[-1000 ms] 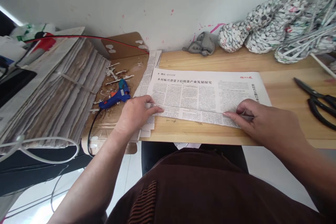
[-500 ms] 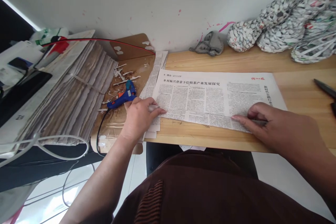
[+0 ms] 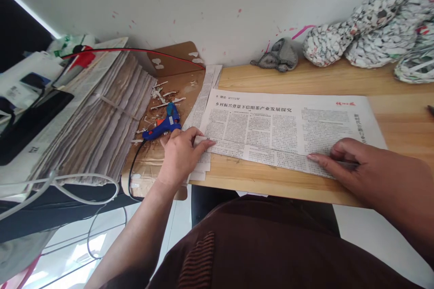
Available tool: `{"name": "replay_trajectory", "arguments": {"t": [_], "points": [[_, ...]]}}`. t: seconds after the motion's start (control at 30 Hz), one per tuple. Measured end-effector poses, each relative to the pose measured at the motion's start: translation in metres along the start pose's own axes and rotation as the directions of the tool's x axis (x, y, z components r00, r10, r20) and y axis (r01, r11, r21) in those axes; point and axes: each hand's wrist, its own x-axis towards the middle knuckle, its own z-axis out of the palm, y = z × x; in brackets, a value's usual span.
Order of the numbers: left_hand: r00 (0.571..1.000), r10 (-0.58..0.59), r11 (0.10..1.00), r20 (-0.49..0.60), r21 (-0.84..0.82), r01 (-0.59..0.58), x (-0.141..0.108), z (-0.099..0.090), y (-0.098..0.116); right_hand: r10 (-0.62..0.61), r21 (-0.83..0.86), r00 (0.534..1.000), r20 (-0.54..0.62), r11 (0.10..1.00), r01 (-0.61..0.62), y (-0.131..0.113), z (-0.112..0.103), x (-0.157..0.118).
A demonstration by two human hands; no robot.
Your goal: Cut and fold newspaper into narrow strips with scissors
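Note:
A printed newspaper sheet (image 3: 267,122) lies across the wooden table, with a narrow strip folded up along its near edge. My left hand (image 3: 181,151) pinches the sheet's near left corner between thumb and fingers. At the near right part of the same edge, my right hand (image 3: 352,162) grips the fold, its thumb pointing left and its fingers curled. Under the left side of the sheet lie other newspaper strips (image 3: 209,82). Just behind my left hand rests a blue glue gun (image 3: 164,126) on cardboard.
A tall tied stack of newspapers (image 3: 118,108) stands at the left, with a white cable (image 3: 84,198) looping before it. Paper scraps litter the cardboard (image 3: 144,167). A grey cloth (image 3: 280,56) and woven paper forms (image 3: 327,45) sit along the wall on the wooden table (image 3: 403,131).
The view has shifted slightly, so most things appear a little further right. Both hands keep their hold on the newspaper's near edge, and the fold looks much the same.

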Motion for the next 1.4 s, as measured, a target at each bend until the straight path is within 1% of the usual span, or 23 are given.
{"name": "replay_trajectory", "arguments": {"t": [0.17,0.27,0.4,0.6,0.8,0.97,1.1,1.17,1.23,1.33,1.4], "points": [[1.000,0.021,1.000,0.022,-0.010,-0.021,0.002,-0.002,-0.004,0.022,0.010,0.999,0.027,1.000,-0.022,-0.004,-0.005,0.000],[0.998,0.013,1.000,0.062,0.001,-0.014,0.005,-0.005,-0.006,0.018,-0.009,0.999,0.039,1.000,-0.018,-0.005,-0.004,0.001],[0.992,0.022,0.999,0.125,0.031,-0.026,0.008,-0.010,-0.004,-0.009,-0.021,1.000,0.001,1.000,0.009,-0.003,-0.001,0.001],[0.994,0.044,0.995,0.104,0.080,-0.052,0.006,-0.008,-0.002,-0.015,-0.050,1.000,0.019,0.999,0.016,-0.002,-0.002,0.000],[0.993,0.071,0.996,0.096,0.053,-0.077,0.005,-0.006,-0.008,0.007,-0.012,0.998,0.057,1.000,-0.006,-0.005,-0.004,0.002],[0.993,0.069,0.995,0.099,0.063,-0.076,0.005,-0.006,-0.007,-0.023,-0.021,0.999,0.031,1.000,0.023,-0.001,-0.001,0.001],[0.997,0.069,0.994,0.045,0.085,-0.072,0.000,-0.003,-0.007,-0.064,-0.024,0.998,0.018,0.998,0.065,0.005,0.003,0.002],[0.997,0.073,0.993,-0.009,0.088,-0.072,-0.005,0.000,-0.007,-0.084,-0.028,0.996,-0.008,0.996,0.084,0.007,0.006,0.002],[0.991,0.101,0.991,-0.086,0.100,-0.092,-0.011,0.005,-0.008,-0.104,-0.023,0.994,-0.026,0.994,0.103,0.008,0.007,0.002],[0.960,0.197,0.972,-0.199,0.167,-0.165,-0.017,0.010,-0.008,-0.118,-0.005,0.993,-0.031,0.993,0.118,0.007,0.007,0.001],[0.925,0.314,0.939,-0.214,0.214,-0.270,-0.020,0.011,-0.008,-0.121,0.007,0.993,-0.011,0.993,0.121,0.006,0.005,0.001]]}}
